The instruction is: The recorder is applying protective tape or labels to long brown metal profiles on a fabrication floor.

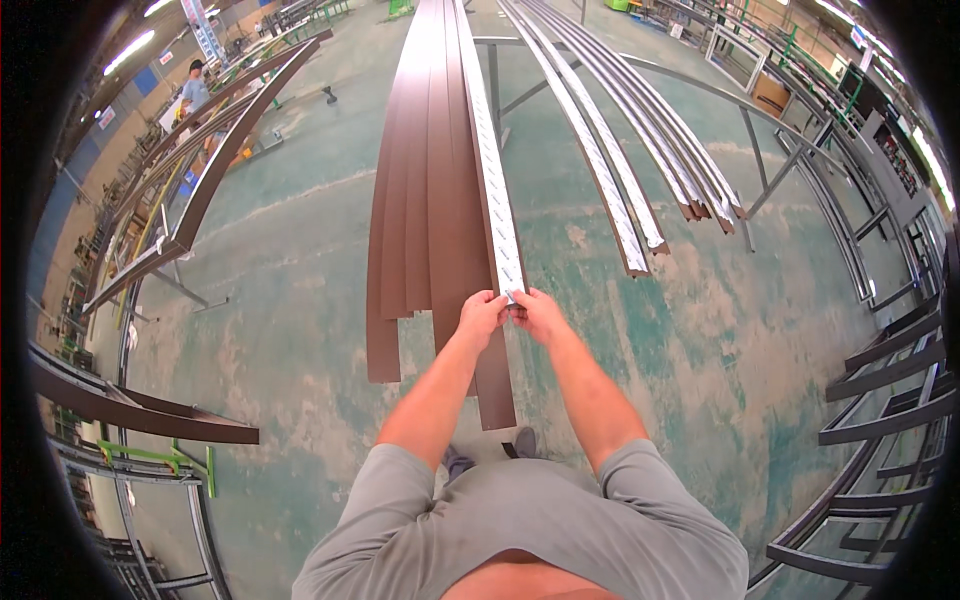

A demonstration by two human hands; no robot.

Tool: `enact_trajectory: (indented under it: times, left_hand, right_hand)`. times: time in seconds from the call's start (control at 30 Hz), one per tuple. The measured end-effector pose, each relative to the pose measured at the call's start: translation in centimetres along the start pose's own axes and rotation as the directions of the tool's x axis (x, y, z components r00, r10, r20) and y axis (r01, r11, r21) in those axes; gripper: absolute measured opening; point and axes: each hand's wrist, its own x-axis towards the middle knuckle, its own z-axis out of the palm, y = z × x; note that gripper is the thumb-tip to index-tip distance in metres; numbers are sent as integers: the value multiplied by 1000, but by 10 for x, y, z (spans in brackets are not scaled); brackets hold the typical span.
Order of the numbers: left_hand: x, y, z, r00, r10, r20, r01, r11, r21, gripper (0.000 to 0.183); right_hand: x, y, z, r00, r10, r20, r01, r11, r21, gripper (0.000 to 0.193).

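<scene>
1. Step in hand, by my reading: two-handed work at the near end of a long narrow strip faced with white patterned film (493, 180). Strip runs straight away ahead of both hands; its near end sits right between them.
2. Left hand (483, 315): pinching the strip's end from its left edge, fingers bent inward. Right hand (540, 315): pinching the same end from the right, fingertips near the left hand's. Whether the film alone or film plus strip is gripped, cannot tell; the fingers hide it.
3. Pose: bare forearms converge from either side of the body, both hands at about equal reach in front of the torso, elbows apart and slightly bent.
4. Under and nearer than the hands: the projecting end of a flat brown strip (496, 400). Left of the left hand: a fan of overlapping brown flat strips (417, 180), ends staggered.
5. Well right of and beyond the right hand: film-faced brown profiles (615, 205), near a grey tubular metal stand (754, 150).
6. Next move, as judged from this grip, calls for an even pinch on both edges and steady wrists, so the film-faced strip does not slide across the brown one beneath.
</scene>
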Motion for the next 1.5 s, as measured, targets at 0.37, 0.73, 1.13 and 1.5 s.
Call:
enact_trajectory:
  times: [0.37, 0.73, 1.13, 1.5]
  left_hand:
    - [0, -3, 1, 1000, -6, -3, 6, 1000, 18, 10]
    - [3, -10, -3, 1000, -13, -3, 13, 999, 29, 11]
    - [5, -13, -6, 999, -40, -12, 41, 999, 32, 11]
    - [5, -16, -6, 999, -36, -22, 37, 997, 65, 11]
  right_hand:
    - [-4, 0, -1, 1000, -5, -14, 4, 999, -49, 14]
    - [-5, 1, 0, 1000, 2, -19, -3, 998, -69, 14]
    - [1, 7, -5, 1000, 15, -15, -17, 995, -99, 17]
    - [3, 10, -8, 998, 36, -52, -43, 990, -135, 20]
